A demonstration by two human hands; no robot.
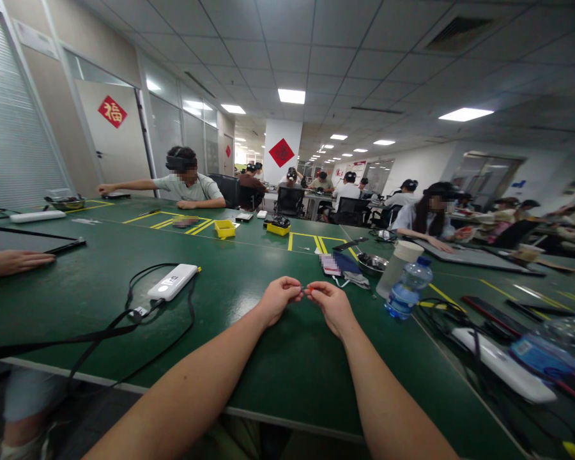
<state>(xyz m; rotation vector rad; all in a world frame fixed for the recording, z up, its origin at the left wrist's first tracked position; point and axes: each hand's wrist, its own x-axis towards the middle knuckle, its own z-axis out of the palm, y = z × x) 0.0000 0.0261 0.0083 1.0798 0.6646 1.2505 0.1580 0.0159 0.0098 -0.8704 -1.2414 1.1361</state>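
Observation:
Both my arms reach out over the green table point(239, 300), and my hands nearly meet at its middle. My left hand point(280, 300) pinches a tiny greyish piece point(301, 289) between thumb and fingertips; its kind is too small to make out. In the fingertips of my right hand point(330, 305) sits a small orange-red piece point(309, 291), mostly hidden by the fingers. The two pieces are very close together; whether they touch I cannot tell.
A white power bank point(173, 282) with black cables lies left. To the right stand a pale tumbler point(400, 268) and a water bottle point(409, 289), near a metal bowl point(372, 262). Yellow trays point(225, 229) sit farther back. Another person's hand point(19, 262) rests at the left; co-workers sit around.

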